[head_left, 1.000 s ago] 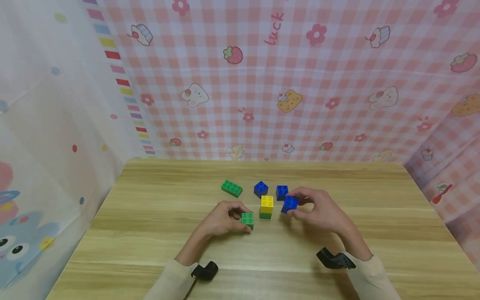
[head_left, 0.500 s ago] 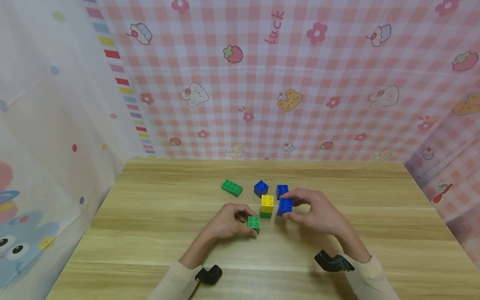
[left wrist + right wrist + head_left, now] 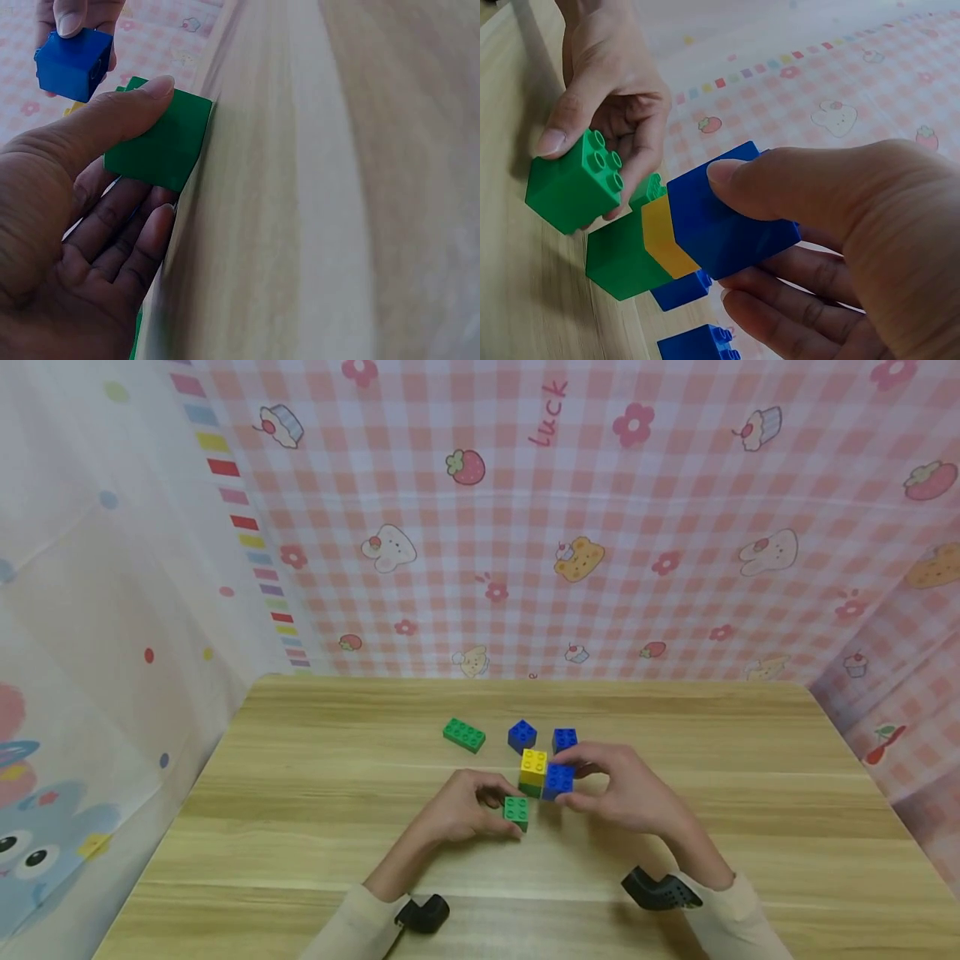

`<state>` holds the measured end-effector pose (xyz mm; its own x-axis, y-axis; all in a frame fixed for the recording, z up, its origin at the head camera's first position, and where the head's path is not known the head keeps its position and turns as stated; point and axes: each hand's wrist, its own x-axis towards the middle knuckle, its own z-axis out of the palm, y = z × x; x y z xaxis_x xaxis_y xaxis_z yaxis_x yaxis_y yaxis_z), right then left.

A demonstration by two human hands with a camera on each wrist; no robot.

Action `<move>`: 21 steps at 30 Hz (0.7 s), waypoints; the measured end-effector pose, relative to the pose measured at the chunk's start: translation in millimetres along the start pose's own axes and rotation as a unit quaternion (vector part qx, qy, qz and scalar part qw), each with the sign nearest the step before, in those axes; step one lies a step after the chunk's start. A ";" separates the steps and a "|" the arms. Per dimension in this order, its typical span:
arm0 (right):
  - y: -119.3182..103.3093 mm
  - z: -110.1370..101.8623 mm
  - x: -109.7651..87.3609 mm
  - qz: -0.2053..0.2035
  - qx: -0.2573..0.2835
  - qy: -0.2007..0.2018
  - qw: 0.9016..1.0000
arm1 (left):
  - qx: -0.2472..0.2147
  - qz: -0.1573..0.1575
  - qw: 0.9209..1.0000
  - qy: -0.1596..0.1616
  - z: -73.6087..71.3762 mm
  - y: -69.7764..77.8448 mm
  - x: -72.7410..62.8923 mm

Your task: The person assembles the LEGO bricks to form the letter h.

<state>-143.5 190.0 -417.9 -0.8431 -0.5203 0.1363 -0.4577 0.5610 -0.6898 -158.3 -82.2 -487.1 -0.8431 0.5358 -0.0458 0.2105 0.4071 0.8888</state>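
Note:
My left hand [image 3: 467,807] pinches a green two-by-two toy brick [image 3: 516,811] between thumb and fingers, studs up, low at the tabletop. In my right hand [image 3: 628,787] is a blue two-by-two brick [image 3: 558,781], gripped at its sides and held above the table in the left wrist view. Between the hands a yellow brick [image 3: 533,761] sits on top of a green brick [image 3: 626,259], making a short upright stack. The held blue brick overlaps the yellow one in the right wrist view, and lies right beside the stack in the head view.
Behind the stack lie a long green brick [image 3: 463,735], a five-sided-looking blue brick [image 3: 522,736] and another blue brick [image 3: 565,740], partly covered by my right fingers. The wooden table [image 3: 315,827] ends at a pink checked cloth [image 3: 450,602].
My right hand has carried the blue brick leftward, up to the yellow and green stack. My left hand has slid the green brick right and slightly nearer. The stack stays put.

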 end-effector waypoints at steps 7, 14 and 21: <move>-4.4 2.5 0.0 0.001 -0.002 -0.009 1.000 | 0.002 0.003 1.000 0.003 2.2 1.1 -0.4; -7.7 5.5 0.2 -0.004 0.004 -0.020 1.000 | 0.006 0.004 1.000 0.015 5.8 1.2 -0.6; -11.4 11.8 1.8 -0.001 0.023 -0.042 0.999 | 0.016 -0.003 1.000 0.022 10.1 3.3 -0.4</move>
<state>-136.5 175.1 -418.2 -0.8153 -0.5736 0.0790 -0.4438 0.5314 -0.7215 -152.2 -73.7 -488.8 -0.8653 0.5003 -0.0294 0.2210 0.4336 0.8736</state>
